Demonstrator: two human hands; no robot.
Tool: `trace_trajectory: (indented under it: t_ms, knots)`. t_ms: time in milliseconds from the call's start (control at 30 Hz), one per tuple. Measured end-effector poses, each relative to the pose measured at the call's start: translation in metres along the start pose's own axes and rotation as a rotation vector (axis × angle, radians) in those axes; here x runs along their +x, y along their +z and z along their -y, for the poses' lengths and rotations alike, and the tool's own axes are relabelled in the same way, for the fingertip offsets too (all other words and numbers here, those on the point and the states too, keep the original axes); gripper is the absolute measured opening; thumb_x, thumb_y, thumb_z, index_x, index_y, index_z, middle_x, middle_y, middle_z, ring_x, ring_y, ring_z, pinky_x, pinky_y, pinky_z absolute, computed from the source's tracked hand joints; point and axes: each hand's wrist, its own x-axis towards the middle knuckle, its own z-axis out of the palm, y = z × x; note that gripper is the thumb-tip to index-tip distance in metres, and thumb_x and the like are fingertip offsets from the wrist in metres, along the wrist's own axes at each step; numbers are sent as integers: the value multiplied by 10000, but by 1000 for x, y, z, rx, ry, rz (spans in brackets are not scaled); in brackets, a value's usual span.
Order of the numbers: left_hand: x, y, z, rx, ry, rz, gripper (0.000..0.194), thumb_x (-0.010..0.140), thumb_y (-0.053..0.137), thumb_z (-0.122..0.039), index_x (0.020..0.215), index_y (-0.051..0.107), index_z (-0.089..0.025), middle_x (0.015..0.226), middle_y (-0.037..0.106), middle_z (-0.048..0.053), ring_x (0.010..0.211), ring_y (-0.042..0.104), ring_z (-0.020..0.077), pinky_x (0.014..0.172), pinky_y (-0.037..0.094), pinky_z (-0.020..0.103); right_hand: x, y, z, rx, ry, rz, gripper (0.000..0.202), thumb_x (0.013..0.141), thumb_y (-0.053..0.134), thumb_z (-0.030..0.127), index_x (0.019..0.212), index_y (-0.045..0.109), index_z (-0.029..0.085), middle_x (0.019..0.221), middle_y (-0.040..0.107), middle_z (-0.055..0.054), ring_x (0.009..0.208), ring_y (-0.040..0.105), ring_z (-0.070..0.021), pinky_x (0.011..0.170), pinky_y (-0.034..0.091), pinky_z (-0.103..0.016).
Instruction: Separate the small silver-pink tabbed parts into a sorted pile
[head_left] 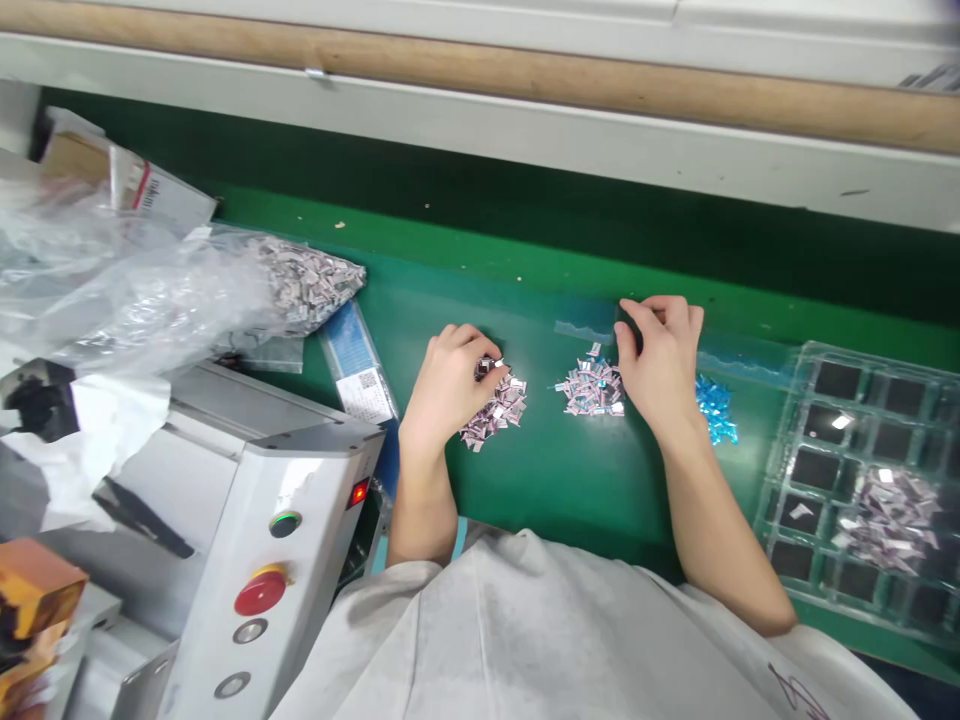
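Observation:
My left hand (452,385) is closed at the top of a pile of small silvery-pink pieces (495,418), with a few dark and shiny pieces between thumb and fingers. My right hand (664,365) has its thumb and fingers curled around a dark patch; whether that is an object or shadow is unclear. Just left of it lies a second pile of small silvery pieces with blue bits (591,388). Partly behind my right wrist is a heap of shiny blue pieces (716,408). All these piles rest on the green work surface (540,470).
A clear compartment tray (814,350) with black squares and loose silvery pieces stands at right. Clear plastic bags of similar pieces (311,285) lie at left, beside a blue labelled packet (364,385). A grey machine panel with a red button (260,592) fills the lower left.

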Motion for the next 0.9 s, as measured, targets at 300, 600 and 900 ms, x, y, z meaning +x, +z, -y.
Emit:
trace_trajectory:
  t_ms: [300,600,900]
  knots:
    - [3,-4,-7,-121,33,34,96,972,725,-196,892,691,-238,1023,758,62,1067,663,303,993,517,495,5,0,0,6,15,-4,343,1066,532,294,1298,772,216,1252,620,-192,1206,509,-408,1082,489,-698]
    - [-3,-5,-18,-728,-113,13,177,969,773,-305,908,632,-218,1135,844,100,940,826,240,861,637,390,5,1,3,-75,55,36,405,1071,487,271,1390,730,219,1286,625,-179,1216,524,-390,1075,509,-661]
    - [4,10,-27,-1092,-186,92,288,886,898,-336,862,654,-186,911,776,40,693,759,143,658,599,266,4,4,6,-77,59,20,352,1045,496,219,1299,738,251,1299,635,-160,1209,540,-385,1023,507,-638]
